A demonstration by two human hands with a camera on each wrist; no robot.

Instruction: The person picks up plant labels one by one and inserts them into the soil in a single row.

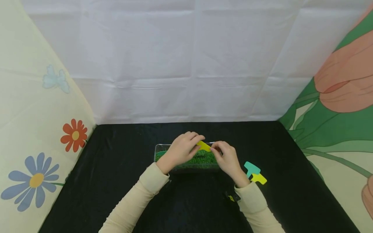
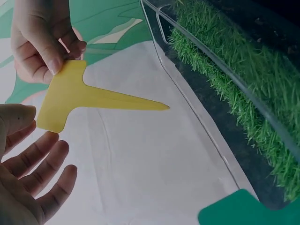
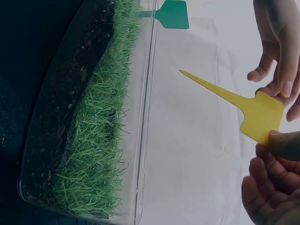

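Near the middle of the head view, both your hands meet over a clear tray (image 1: 157, 149) of green grass (image 1: 201, 158) that sits on the black counter (image 1: 116, 168). Between them you hold a yellow plant tag (image 1: 203, 146), T-shaped with a long pointed stake.

Your right hand (image 1: 228, 159) pinches one corner of the tag's flat head between thumb and fingertips; in the left wrist view that grip shows at the upper left (image 2: 44, 40), with the tag (image 2: 79, 101) running from there toward the centre, its point aimed right at the tray's clear wall (image 2: 220, 70). Your left hand (image 1: 183, 149) touches the opposite corner of the head with the thumb, while its fingers (image 2: 42, 173) lie spread and relaxed at the lower left, not curled round the tag. In the right wrist view the tag (image 3: 255, 110) sits at right centre, its tip pointing up and left toward the grass (image 3: 93, 140), apart from it.

A green tag (image 3: 172, 13) stands planted in the grass, at the top of the right wrist view; its head also shows at the lower right of the left wrist view (image 2: 243, 211). To the right of the tray on the counter lie a teal tag (image 1: 251, 168) and another yellow tag (image 1: 259, 178), touching each other, just beside your right wrist.
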